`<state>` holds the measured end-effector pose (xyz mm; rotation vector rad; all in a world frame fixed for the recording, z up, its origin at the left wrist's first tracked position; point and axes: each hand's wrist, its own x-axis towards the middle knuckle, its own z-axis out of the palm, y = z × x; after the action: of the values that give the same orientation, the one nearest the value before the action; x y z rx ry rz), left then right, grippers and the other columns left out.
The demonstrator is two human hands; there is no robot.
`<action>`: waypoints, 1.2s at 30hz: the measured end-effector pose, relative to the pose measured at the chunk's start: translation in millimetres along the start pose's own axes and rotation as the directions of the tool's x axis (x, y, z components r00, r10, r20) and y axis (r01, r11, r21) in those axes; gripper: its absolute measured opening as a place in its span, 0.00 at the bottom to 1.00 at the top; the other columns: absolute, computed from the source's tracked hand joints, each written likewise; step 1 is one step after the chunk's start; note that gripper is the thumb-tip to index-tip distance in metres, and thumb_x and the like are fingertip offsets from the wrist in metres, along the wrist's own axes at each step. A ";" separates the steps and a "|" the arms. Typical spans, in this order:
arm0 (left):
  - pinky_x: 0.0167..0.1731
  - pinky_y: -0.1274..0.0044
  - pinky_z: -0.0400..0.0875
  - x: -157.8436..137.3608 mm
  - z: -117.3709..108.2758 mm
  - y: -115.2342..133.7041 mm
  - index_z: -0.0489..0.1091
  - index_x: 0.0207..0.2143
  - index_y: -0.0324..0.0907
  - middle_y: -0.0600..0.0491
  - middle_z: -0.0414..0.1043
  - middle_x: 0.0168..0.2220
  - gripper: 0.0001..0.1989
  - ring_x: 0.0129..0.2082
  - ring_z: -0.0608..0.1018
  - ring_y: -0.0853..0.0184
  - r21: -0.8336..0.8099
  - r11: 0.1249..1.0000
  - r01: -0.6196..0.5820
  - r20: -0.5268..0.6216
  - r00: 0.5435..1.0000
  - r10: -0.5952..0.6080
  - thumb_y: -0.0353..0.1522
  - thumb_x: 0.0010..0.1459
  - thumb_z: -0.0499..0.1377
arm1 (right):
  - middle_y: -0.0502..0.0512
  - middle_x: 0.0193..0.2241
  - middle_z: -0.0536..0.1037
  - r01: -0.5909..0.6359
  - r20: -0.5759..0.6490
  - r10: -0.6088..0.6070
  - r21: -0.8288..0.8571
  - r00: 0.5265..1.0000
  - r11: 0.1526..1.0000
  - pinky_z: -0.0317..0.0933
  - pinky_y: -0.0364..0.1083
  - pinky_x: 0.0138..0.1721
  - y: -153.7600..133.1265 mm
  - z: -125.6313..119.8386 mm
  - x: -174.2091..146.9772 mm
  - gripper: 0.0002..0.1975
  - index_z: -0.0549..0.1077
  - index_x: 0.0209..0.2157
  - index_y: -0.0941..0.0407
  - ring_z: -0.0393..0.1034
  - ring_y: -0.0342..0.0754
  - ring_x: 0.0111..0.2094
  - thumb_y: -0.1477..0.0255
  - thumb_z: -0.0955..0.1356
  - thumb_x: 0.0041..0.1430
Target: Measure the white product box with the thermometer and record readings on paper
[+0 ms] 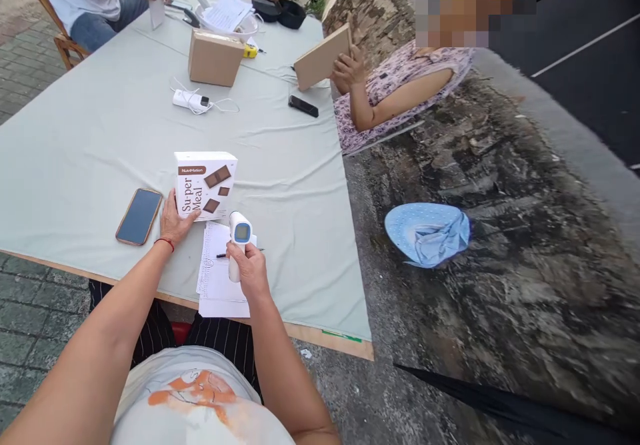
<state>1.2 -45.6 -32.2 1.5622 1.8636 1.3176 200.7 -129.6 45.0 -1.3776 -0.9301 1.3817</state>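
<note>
My left hand (177,222) grips the lower left corner of a white box (207,185) printed "Su-per Meal", its thumb across the front and the box upright on the table. In my right hand (250,268) is a white infrared thermometer (241,232), fingers wrapped round its handle, the small screen facing me. Its head is close to the box's lower right corner. Beneath the right hand lie white papers (217,285) with handwriting, and a dark pen (223,255) rests on them, partly hidden. Left of my left hand lies a smartphone (139,216) with a dark screen.
On the pale tablecloth (90,138) farther off are a cardboard box (215,57), a white device with a cable (191,100), a black object (303,106) and a basin (240,30) with papers. Several people sit around; one holds a brown board (323,57). A blue hat (427,234) lies at right.
</note>
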 end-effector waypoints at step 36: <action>0.49 0.63 0.72 9.9 1.9 -3.5 0.59 0.51 0.42 0.43 0.65 0.49 0.26 0.49 0.73 0.57 0.004 1.000 0.013 -0.061 0.998 -0.013 0.39 0.54 0.64 | 0.57 0.35 0.75 0.403 0.287 -0.368 -0.866 0.884 0.294 0.56 0.51 0.44 64.2 -95.5 60.8 0.12 0.79 0.41 0.52 0.66 0.52 0.39 0.72 0.65 0.60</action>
<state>-2.4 -35.7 -33.3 1.5263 1.9110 1.3702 293.3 -98.3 -40.9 -1.6974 -2.1064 0.4008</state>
